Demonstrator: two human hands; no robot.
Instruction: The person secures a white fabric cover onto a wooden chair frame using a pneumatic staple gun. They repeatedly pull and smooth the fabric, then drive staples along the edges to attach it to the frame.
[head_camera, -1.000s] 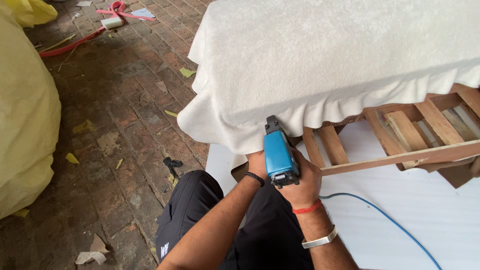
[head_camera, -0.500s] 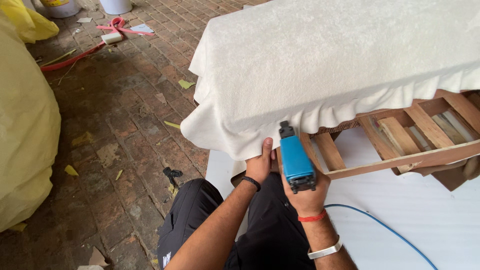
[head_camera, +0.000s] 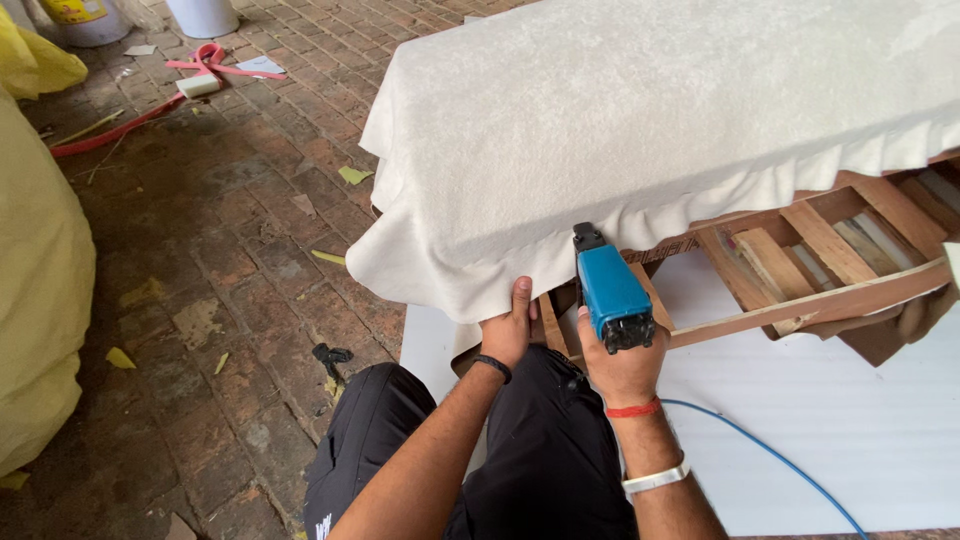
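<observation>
under the hanging edge of the white fabric (head_camera: 620, 130), the fingers of the right hand (head_camera: 622, 368) are wrapped tight round the grip of a blue staple gun (head_camera: 610, 292), its dark nose pointing up and touching the cloth where it drapes over the wooden frame (head_camera: 800, 300). the right wrist is straight, forearm rising from the bottom of the view, with a red thread band (head_camera: 632, 409) and a white wristband (head_camera: 655, 477) on it. the left hand (head_camera: 510, 328) sits just beside the gun, palm away, fingers pushed up under the cloth's edge and hidden there, so i cannot tell whether they pinch the fabric or only press it; a black band (head_camera: 492, 366) circles that wrist. both forearms run over the person's black trousers (head_camera: 520, 460).

the fabric covers the whole top of the frame and falls in loose folds along its near side; bare slats show to the right. a thin blue hose (head_camera: 770, 455) trails from behind the right wrist across a white sheet (head_camera: 830, 420) on the floor. the brick floor (head_camera: 200, 250) to the left holds yellow scraps, a red strap (head_camera: 205, 62) and a small white block beside it. a yellow plastic-covered bulk (head_camera: 35, 280) fills the left edge. at the top stand a yellow bucket (head_camera: 85, 15) and a white bucket (head_camera: 203, 15), cut off by the frame.
</observation>
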